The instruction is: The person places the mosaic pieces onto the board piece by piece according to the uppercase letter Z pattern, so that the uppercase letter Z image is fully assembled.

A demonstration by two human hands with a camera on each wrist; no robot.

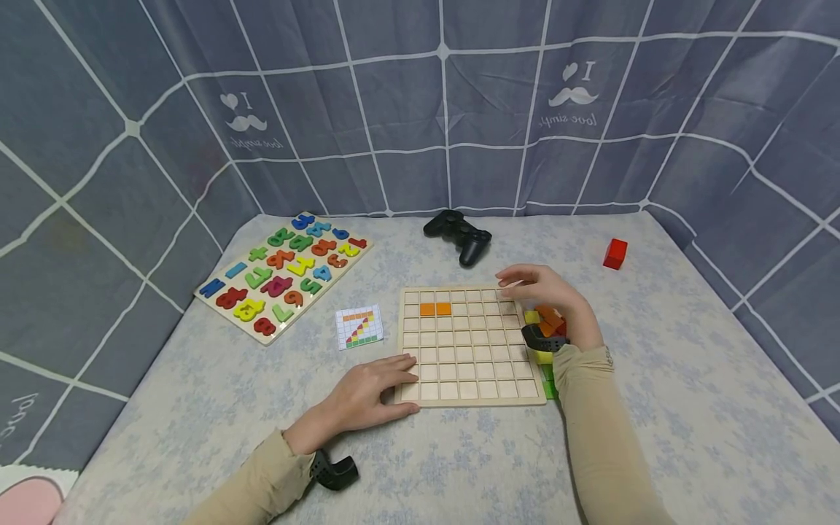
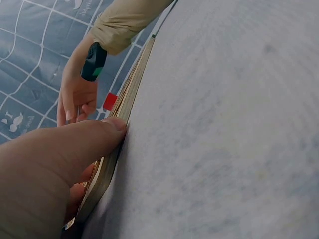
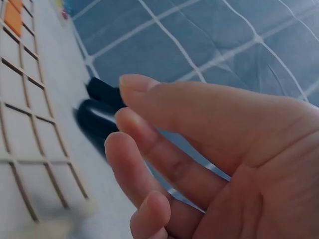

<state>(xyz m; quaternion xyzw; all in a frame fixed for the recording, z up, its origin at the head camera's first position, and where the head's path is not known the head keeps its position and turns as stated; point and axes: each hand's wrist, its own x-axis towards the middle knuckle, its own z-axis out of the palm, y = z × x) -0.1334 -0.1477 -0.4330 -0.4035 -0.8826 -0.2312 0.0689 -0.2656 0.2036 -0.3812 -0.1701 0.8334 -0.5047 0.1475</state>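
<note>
1. Wooden grid board (image 1: 472, 357): lies flat at the middle of the table. Two orange tiles (image 1: 428, 309) occupy adjoining cells of its second row from the far edge.
2. Left hand (image 1: 367, 394): fingers extended over the left rim, thumb against the near edge. This contact presumably steadies the board.
3. Right hand (image 1: 541, 288): raised at the far right corner, fingers bent, narrow gap between thumb and index finger; nothing shows in it.
4. Loose coloured blocks (image 1: 550, 384): grouped along the right rim, probably for short reach by the right hand.
5. Printed pattern card (image 1: 359, 327): face up just left of the board, apparently for reference; it shows coloured squares on a grid.
6. Obstructions: the right wrist and its black wristband unit (image 1: 543, 339) partly hide the blocks. The right hand overlaps the corner cells.
7. Surroundings: black gamepad (image 1: 457, 235) beyond the board; number-puzzle board (image 1: 278, 327) far left; red block (image 1: 615, 254) far right, well apart.
</note>
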